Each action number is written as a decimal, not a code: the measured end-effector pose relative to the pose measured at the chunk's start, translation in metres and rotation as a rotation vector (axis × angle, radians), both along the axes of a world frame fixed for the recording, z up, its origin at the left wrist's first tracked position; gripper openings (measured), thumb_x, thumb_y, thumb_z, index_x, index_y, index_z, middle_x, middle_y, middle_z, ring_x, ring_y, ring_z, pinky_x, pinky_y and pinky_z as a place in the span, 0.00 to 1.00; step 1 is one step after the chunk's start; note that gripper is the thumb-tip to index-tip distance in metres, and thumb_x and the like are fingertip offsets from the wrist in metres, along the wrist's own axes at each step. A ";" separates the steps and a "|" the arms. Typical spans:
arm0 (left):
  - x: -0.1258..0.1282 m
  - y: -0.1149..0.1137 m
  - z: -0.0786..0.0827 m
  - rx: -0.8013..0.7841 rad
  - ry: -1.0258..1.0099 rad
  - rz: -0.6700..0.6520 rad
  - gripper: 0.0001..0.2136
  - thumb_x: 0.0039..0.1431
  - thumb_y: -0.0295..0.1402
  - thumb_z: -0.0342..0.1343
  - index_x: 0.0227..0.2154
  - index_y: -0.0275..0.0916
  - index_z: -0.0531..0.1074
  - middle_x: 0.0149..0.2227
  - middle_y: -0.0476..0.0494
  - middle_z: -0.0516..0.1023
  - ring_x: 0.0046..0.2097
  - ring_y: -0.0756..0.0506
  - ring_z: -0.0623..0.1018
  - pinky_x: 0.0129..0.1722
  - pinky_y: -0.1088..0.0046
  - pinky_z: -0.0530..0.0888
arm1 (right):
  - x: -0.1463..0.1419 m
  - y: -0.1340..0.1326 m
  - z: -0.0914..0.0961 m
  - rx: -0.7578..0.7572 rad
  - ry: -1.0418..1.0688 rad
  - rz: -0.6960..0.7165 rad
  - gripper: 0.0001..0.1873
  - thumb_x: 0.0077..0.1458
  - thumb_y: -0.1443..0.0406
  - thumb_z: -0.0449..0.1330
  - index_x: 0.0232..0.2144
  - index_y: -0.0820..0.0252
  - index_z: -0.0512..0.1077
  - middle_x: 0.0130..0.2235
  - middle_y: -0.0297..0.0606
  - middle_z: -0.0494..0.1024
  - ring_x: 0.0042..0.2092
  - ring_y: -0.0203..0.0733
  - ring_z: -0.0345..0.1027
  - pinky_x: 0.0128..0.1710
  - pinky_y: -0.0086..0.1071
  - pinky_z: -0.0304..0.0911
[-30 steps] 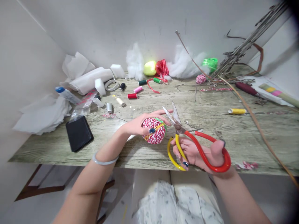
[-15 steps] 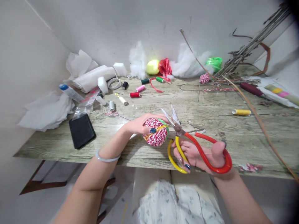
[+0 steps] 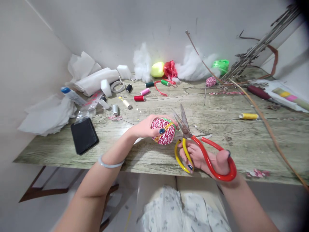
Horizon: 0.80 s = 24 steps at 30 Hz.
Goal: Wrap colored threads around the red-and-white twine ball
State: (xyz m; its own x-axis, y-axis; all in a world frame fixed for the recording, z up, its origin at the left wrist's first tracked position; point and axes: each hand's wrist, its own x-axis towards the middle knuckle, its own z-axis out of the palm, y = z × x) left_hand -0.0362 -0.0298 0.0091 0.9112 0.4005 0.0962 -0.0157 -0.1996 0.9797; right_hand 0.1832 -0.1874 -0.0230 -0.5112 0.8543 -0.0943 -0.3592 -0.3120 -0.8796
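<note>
By the left hand [image 3: 145, 125], a red-and-white string ball [image 3: 166, 136] is clasped just below the frame's centre; by the right hand [image 3: 197, 153], open-bladed scissors [image 3: 185, 130] are gripped at the handles. Probably light and yielding, the ball is best cupped around its sides.

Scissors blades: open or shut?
Open. The scissors in the right hand show their blade tips apart, forming a V.
</note>
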 end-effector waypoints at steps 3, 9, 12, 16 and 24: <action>0.000 -0.002 -0.002 -0.010 0.008 0.033 0.30 0.48 0.51 0.63 0.48 0.33 0.74 0.43 0.33 0.80 0.41 0.42 0.80 0.41 0.70 0.76 | -0.003 0.000 0.001 -0.002 -0.023 -0.009 0.53 0.36 0.24 0.47 0.49 0.54 0.70 0.38 0.42 0.64 0.33 0.41 0.56 0.31 0.37 0.59; -0.001 0.000 -0.003 0.048 0.022 0.048 0.29 0.47 0.50 0.63 0.48 0.34 0.74 0.45 0.34 0.79 0.43 0.42 0.80 0.43 0.68 0.77 | -0.007 0.002 -0.001 -0.016 -0.003 -0.018 0.54 0.35 0.24 0.46 0.51 0.54 0.69 0.39 0.43 0.65 0.36 0.43 0.58 0.34 0.38 0.60; -0.001 -0.001 -0.003 0.072 0.028 0.046 0.28 0.48 0.48 0.63 0.49 0.35 0.73 0.45 0.34 0.79 0.43 0.42 0.80 0.43 0.68 0.77 | -0.008 0.004 -0.008 0.031 0.037 -0.046 0.54 0.39 0.25 0.45 0.54 0.55 0.66 0.42 0.45 0.66 0.39 0.45 0.61 0.36 0.39 0.62; -0.001 -0.002 -0.002 0.045 0.018 0.055 0.29 0.49 0.49 0.62 0.50 0.34 0.73 0.44 0.34 0.79 0.41 0.42 0.80 0.41 0.69 0.77 | -0.008 -0.002 -0.020 0.055 0.052 -0.075 0.49 0.47 0.29 0.46 0.58 0.54 0.63 0.47 0.47 0.68 0.41 0.46 0.64 0.41 0.41 0.64; -0.006 0.000 -0.004 -0.001 -0.028 0.043 0.31 0.45 0.49 0.65 0.49 0.35 0.71 0.44 0.34 0.79 0.44 0.39 0.80 0.45 0.65 0.76 | -0.010 -0.032 -0.006 0.076 -0.259 -0.115 0.37 0.57 0.38 0.49 0.61 0.48 0.61 0.53 0.46 0.69 0.45 0.46 0.65 0.45 0.39 0.68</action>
State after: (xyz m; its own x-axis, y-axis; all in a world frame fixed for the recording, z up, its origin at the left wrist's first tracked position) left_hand -0.0423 -0.0299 0.0050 0.8898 0.4398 0.1215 -0.0349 -0.1998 0.9792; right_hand 0.1736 -0.2191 -0.0290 -0.3777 0.9148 -0.1430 -0.1486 -0.2124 -0.9658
